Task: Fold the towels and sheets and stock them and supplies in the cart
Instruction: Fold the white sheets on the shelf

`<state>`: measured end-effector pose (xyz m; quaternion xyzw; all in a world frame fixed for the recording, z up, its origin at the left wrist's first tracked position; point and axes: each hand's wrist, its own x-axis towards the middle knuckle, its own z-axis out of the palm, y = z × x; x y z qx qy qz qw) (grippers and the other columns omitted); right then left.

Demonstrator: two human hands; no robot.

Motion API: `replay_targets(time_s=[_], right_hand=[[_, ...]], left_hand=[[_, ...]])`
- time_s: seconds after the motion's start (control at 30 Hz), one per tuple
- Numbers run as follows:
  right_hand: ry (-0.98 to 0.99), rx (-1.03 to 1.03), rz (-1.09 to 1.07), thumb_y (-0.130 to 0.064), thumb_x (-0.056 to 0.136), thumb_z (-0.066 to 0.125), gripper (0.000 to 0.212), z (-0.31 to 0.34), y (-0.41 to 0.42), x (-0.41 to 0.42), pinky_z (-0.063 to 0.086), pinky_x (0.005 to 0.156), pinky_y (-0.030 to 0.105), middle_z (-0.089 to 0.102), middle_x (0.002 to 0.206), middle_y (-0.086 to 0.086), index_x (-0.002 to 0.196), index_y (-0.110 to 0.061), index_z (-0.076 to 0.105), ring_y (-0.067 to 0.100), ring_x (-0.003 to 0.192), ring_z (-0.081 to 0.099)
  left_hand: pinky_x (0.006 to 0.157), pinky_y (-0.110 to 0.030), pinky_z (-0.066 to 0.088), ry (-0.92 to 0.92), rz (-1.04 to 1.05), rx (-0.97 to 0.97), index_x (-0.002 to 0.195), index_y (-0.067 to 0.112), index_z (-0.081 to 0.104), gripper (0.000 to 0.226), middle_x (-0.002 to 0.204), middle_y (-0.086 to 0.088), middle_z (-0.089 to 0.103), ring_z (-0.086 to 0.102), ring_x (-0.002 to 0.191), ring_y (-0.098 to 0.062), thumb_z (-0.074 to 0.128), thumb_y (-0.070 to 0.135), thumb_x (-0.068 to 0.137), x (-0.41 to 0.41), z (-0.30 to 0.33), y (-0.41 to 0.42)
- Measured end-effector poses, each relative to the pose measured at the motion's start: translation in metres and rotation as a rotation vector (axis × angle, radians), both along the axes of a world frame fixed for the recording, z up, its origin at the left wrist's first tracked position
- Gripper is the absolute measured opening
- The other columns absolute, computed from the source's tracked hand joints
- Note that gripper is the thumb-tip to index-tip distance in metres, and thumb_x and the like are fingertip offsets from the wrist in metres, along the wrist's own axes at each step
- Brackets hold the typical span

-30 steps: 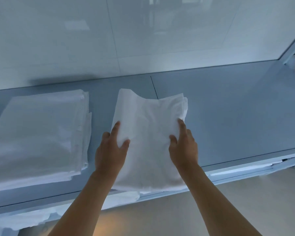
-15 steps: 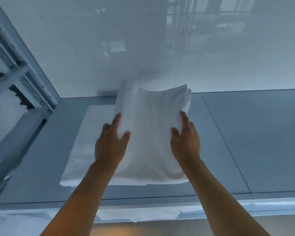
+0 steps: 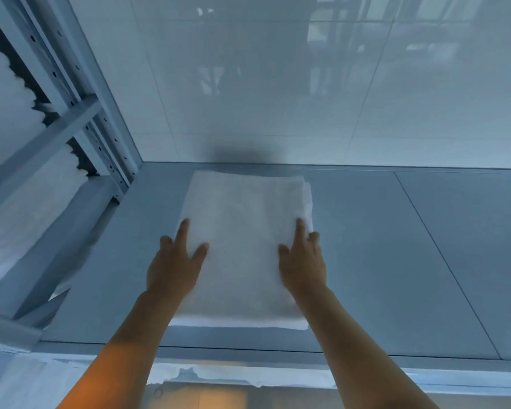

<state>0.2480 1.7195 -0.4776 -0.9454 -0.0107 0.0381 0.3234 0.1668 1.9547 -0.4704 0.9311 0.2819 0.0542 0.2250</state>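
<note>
A folded white sheet (image 3: 245,231) lies flat on a low stack of white linen (image 3: 242,325) on the grey shelf (image 3: 396,261). My left hand (image 3: 174,267) holds the sheet's left edge, with forefinger and thumb on top and the other fingers at the side. My right hand (image 3: 303,267) holds the right edge the same way. Both forearms reach in from below. The sheet's far end is close to the back wall.
A glossy white tiled wall (image 3: 278,84) closes the back of the shelf. A grey metal rack upright (image 3: 80,93) stands at the left, with more white linen (image 3: 9,113) beyond it. White cloth edges (image 3: 219,376) show on the level below the shelf's front lip.
I have carried the folded sheet to the left and lowered it onto the linen stack. It was lifted and sagging before; now it lies flat. The view has shifted left toward the rack.
</note>
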Motion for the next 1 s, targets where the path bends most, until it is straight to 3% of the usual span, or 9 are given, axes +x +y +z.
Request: replay_targets(time_s=[0.1, 0.23, 0.4, 0.57, 0.7, 0.8, 1.0], right_hand=[[0.088, -0.123, -0.037, -0.057, 0.102, 0.036, 0.072, -0.024, -0.006, 0.001, 0.035, 0.105, 0.055, 0.032, 0.151, 0.01, 0.162, -0.031, 0.007, 0.035, 0.135, 0.035], [0.152, -0.064, 0.0, -0.072, 0.095, 0.038, 0.085, -0.028, -0.008, 0.009, 0.038, 0.107, 0.055, 0.027, 0.157, 0.011, 0.161, -0.037, -0.002, 0.04, 0.135, 0.042], [0.23, 0.07, 0.009, -0.089, 0.076, 0.052, 0.109, -0.026, -0.018, 0.021, 0.045, 0.107, 0.049, 0.045, 0.144, 0.017, 0.158, -0.047, -0.004, 0.041, 0.13, 0.051], [0.266, 0.121, 0.002, -0.091, 0.068, 0.055, 0.113, -0.029, -0.022, 0.022, 0.048, 0.102, 0.048, 0.053, 0.132, 0.018, 0.155, -0.053, -0.006, 0.042, 0.122, 0.056], [0.274, 0.138, -0.004, -0.089, 0.07, 0.058, 0.111, -0.029, -0.043, 0.006, 0.048, 0.099, 0.047, 0.052, 0.131, 0.017, 0.155, -0.055, -0.005, 0.041, 0.12, 0.057], [0.267, 0.14, -0.025, -0.086, 0.074, 0.06, 0.108, -0.029, -0.075, -0.017, 0.046, 0.099, 0.046, 0.052, 0.13, 0.017, 0.155, -0.055, -0.005, 0.04, 0.121, 0.057], [0.276, 0.169, -0.096, -0.081, 0.077, 0.064, 0.106, -0.023, -0.159, -0.061, 0.045, 0.1, 0.045, 0.051, 0.136, 0.014, 0.154, -0.058, -0.004, 0.038, 0.124, 0.055]], left_hand=[[0.097, -0.056, 0.048, 0.045, -0.007, 0.003, 0.158, 0.045, 0.014, 0.069, 0.138, -0.015, 0.04, 0.045, 0.123, -0.04, 0.037, 0.07, 0.097, 0.003, -0.021, 0.009], [0.111, -0.054, 0.039, 0.003, -0.026, -0.227, 0.158, 0.049, 0.015, 0.07, 0.155, -0.014, 0.04, 0.046, 0.136, -0.041, 0.043, 0.071, 0.097, 0.012, -0.026, 0.023], [0.115, -0.047, 0.034, 0.016, 0.031, -0.453, 0.161, 0.045, 0.011, 0.094, 0.164, 0.0, 0.035, 0.042, 0.145, -0.035, 0.056, 0.079, 0.085, 0.022, -0.021, 0.033], [0.11, -0.045, 0.041, 0.037, 0.047, -0.488, 0.161, 0.045, 0.013, 0.097, 0.158, -0.001, 0.045, 0.05, 0.138, -0.034, 0.063, 0.076, 0.083, 0.02, -0.019, 0.027], [0.097, -0.038, 0.048, 0.023, 0.026, -0.481, 0.159, 0.047, 0.016, 0.094, 0.147, 0.001, 0.055, 0.059, 0.124, -0.031, 0.063, 0.077, 0.084, 0.001, -0.019, 0.004], [0.097, -0.043, 0.054, 0.024, 0.011, -0.47, 0.157, 0.048, 0.018, 0.092, 0.14, 0.001, 0.061, 0.065, 0.113, -0.031, 0.063, 0.078, 0.083, -0.016, -0.019, -0.026], [0.091, -0.037, 0.05, 0.036, -0.045, -0.453, 0.157, 0.05, 0.013, 0.093, 0.141, 0.003, 0.061, 0.063, 0.118, -0.033, 0.061, 0.078, 0.082, -0.042, -0.018, -0.107]])
